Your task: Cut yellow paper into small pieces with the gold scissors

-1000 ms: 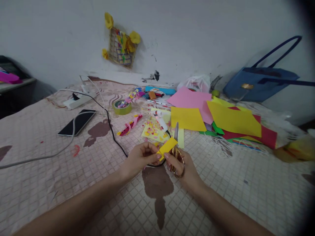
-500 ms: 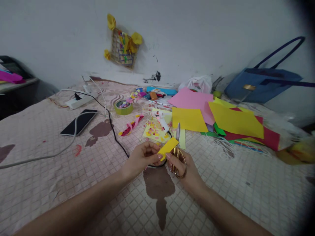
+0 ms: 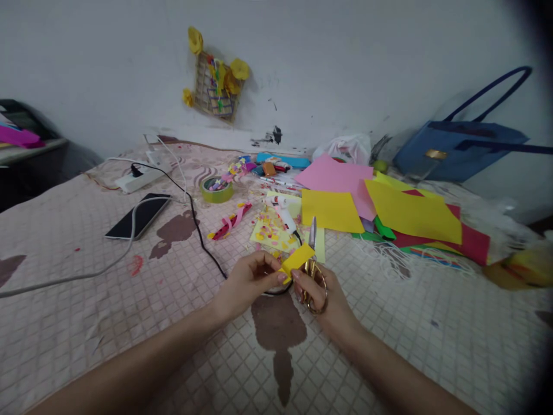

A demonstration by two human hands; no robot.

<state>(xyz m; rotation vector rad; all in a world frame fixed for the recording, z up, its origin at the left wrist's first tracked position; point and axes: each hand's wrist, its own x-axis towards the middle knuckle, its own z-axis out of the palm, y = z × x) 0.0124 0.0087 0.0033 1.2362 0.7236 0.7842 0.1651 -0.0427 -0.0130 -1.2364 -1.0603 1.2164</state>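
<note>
A small yellow paper strip (image 3: 299,258) is held up between both hands at the centre, its lower left end bent. My left hand (image 3: 249,282) pinches that lower end between thumb and fingers. With thumb and fingers, my right hand (image 3: 322,294) grips the strip's lower edge and also holds gold-handled scissors (image 3: 313,233), blades pointing up and away. Just beyond the hands, a white glue gun (image 3: 285,218) lies on a pale yellow sheet (image 3: 320,246) scattered with small paper bits.
Yellow sheets (image 3: 332,210), pink paper (image 3: 339,176) and white strings (image 3: 389,259) lie right of centre. A phone (image 3: 140,217), cables, a power strip (image 3: 140,178) and a tape roll (image 3: 216,190) are on the left. A blue bag (image 3: 458,150) stands at the back right.
The yellow strip's lower left end has been bent over further, so the strip looks shorter. Both hands have stayed almost in place, the left fingers shifting slightly.
</note>
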